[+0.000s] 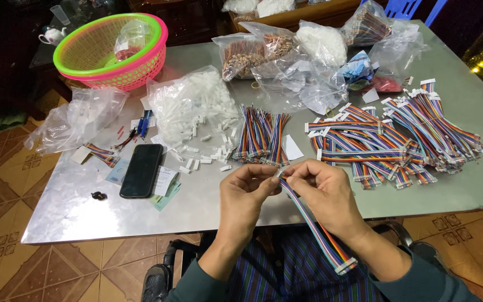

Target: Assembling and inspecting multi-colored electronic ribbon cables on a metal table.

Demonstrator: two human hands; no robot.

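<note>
— Metal tabletop (pixel 85 212) under a dim lamp, tiled floor below; is that where you've set up?

— Yes. I take the black phone (pixel 141 170) as my marker. Just right of it lie loose white connector housings (pixel 205 156), and further right the bundle of bare-ended rainbow wires (pixel 261 137). Well to the right of the phone sits the finished pile of ribbon cables (pixel 398 137). Behind the phone, at the far left corner, is the pink and green basket (pixel 113 50).

— And your hands?

— Both hang off the near edge, right of the phone. My left hand (pixel 247 193) and right hand (pixel 322 190) each pinch the top end of one rainbow ribbon cable (pixel 308 218), thumbs against forefingers, touching tip to tip. Its other end, with a white plug, hangs by my right wrist.

— Any tips?

— I'd judge it best to keep the wires flat and in colour order, grip close to the tips, and push straight so nothing bends.
</note>
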